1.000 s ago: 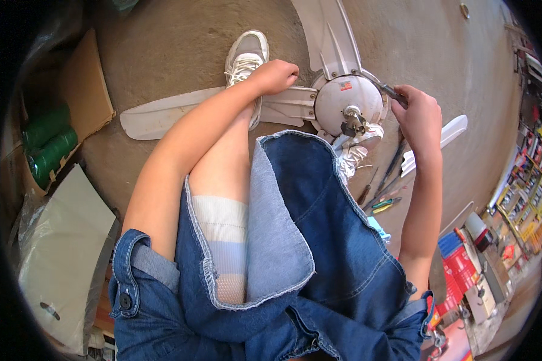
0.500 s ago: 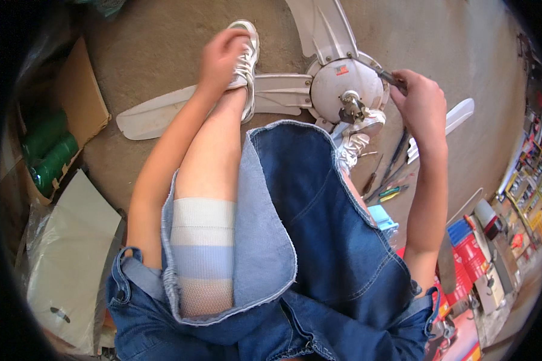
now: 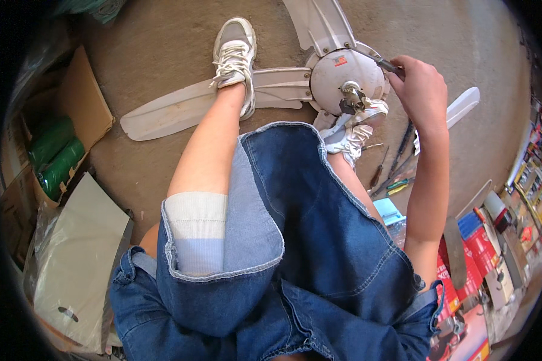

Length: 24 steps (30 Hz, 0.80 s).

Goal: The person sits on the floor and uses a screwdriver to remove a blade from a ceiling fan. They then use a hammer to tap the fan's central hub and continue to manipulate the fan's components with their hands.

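- Fan (image 3: 328, 84): flat on the brown floor (image 3: 156, 54), above and right of the middle of view. Clock bearings below run from its centre, 12 toward the top.
- Casing (image 3: 331, 91): round, off-white, dulled by marks. A small red sticker (image 3: 340, 61) sits at 11 o'clock; a metal fitting (image 3: 354, 96) stands at the centre.
- Blades: both pale and ribbed, screwed on at the root. Upper blade (image 3: 320, 24) points to 11 o'clock, left blade (image 3: 174, 112) to 9.
- Right hand (image 3: 424, 93): at 3 o'clock, fingers closed round the dark grip of a slim tool (image 3: 386, 65), whose far end lies by the upper blade's root. Exact contact cannot be told.
- Left hand: out of sight; state cannot be told.
- Left shoe (image 3: 233, 57): between 9 and 10 o'clock, covering part of the left blade. Right shoe (image 3: 349, 141): at 6, close beside the casing.
- White blade-like piece (image 3: 464, 105): between 3 and 4 o'clock, partly behind the right forearm.
- Screwdriver (image 3: 376, 174) and yellow-green-handled pliers (image 3: 400, 186): on the floor at 5 o'clock. Light-blue box (image 3: 389, 210): beyond them.
- Carton (image 3: 90, 99) with green rolls (image 3: 60, 165): toward 9 o'clock. Plastic-wrapped grey panel (image 3: 81, 253): at 8.
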Each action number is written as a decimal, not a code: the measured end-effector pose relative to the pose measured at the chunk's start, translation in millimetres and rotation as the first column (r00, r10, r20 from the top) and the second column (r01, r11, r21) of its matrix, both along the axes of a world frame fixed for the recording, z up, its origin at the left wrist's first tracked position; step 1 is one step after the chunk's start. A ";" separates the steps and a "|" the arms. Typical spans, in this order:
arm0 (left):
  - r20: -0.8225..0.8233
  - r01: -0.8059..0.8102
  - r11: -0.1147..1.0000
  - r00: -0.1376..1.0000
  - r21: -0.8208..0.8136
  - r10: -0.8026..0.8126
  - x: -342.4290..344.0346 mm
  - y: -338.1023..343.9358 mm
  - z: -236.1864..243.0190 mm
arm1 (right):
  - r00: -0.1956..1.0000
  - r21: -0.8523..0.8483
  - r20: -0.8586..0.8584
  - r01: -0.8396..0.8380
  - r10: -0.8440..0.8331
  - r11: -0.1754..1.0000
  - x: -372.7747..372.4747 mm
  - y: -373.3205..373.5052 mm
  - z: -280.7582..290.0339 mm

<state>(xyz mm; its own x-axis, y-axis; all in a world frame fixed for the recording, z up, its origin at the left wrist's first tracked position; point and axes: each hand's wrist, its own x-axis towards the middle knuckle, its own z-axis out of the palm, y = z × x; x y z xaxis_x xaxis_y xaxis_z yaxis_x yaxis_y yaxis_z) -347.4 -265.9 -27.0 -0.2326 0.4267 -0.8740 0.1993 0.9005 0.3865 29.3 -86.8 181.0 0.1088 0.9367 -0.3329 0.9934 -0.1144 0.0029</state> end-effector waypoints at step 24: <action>0.505 0.311 0.879 0.727 0.362 -0.465 141.7 24.1 52.0 | 0.996 0.022 0.078 -0.037 0.035 0.999 -16.7 4.9 3.0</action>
